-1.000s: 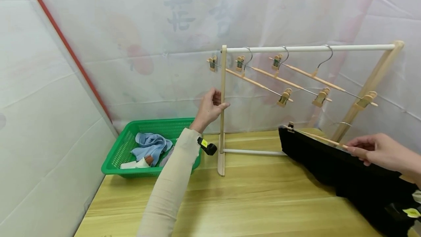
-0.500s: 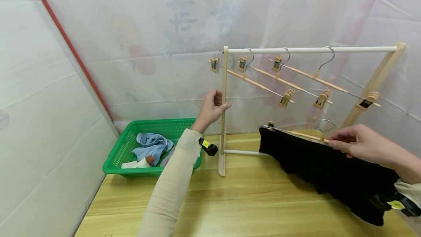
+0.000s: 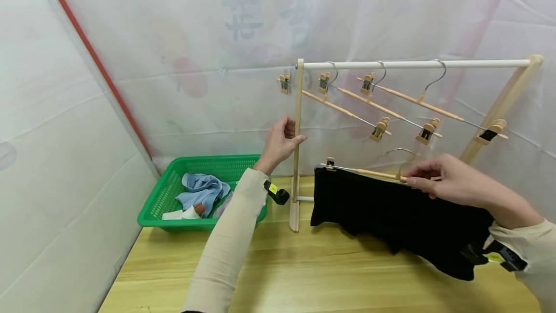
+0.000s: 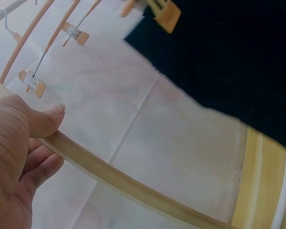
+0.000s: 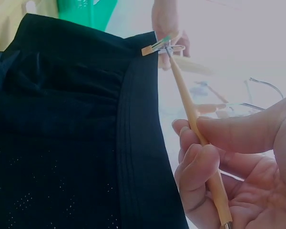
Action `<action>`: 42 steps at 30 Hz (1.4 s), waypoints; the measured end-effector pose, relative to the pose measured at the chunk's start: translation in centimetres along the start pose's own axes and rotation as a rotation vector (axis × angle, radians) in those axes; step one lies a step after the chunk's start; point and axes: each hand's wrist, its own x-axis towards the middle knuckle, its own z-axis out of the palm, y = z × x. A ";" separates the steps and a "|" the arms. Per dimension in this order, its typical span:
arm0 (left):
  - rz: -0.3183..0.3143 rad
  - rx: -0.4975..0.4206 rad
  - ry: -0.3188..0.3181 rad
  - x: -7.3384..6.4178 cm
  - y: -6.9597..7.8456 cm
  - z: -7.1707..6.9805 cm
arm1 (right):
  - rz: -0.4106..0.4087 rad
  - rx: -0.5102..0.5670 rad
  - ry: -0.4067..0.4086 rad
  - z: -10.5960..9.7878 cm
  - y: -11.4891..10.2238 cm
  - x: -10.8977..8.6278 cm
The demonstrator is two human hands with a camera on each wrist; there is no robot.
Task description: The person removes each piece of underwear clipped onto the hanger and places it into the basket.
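Observation:
In the head view my left hand [image 3: 278, 146] grips the near wooden post of a small clothes rack [image 3: 298, 110], thumb on one side and fingers on the other. My right hand [image 3: 456, 177] pinches the wooden bar of a clip hanger [image 3: 375, 174] near its middle, below the rack's top rail. From this hanger droops a black garment [image 3: 369, 206] with a stitched waistband, tilted down toward the right. A clip [image 5: 154, 47] holds one waistband corner in the right wrist view; the other end is hidden. The hanger's metal hook [image 3: 401, 150] points up.
Three bare clip hangers [image 3: 369, 103] hang from the white top rail [image 3: 412, 64]. To the left, a green basket [image 3: 152, 206] holds a light blue cloth [image 3: 201, 192] and other folded items. A patterned white curtain [image 3: 173, 23] stands behind the wooden table [image 3: 304, 274].
My right hand has carried the hanger and black garment leftward and slightly up, closer to the near post. My left hand has kept its hold on the post.

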 end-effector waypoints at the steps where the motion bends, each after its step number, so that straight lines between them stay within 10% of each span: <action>1: -0.002 -0.001 0.000 0.0 0.0 0.0 | -0.008 0.003 -0.003 0.1 -0.2 0.2; 33: -0.057 -0.030 -0.040 0.3 -0.1 -0.6 | -0.053 0.138 -0.122 2.7 -3.1 5.4; 42: -0.033 0.019 -0.089 -2.7 1.4 -3.7 | -0.048 0.133 -0.161 3.1 -3.7 6.7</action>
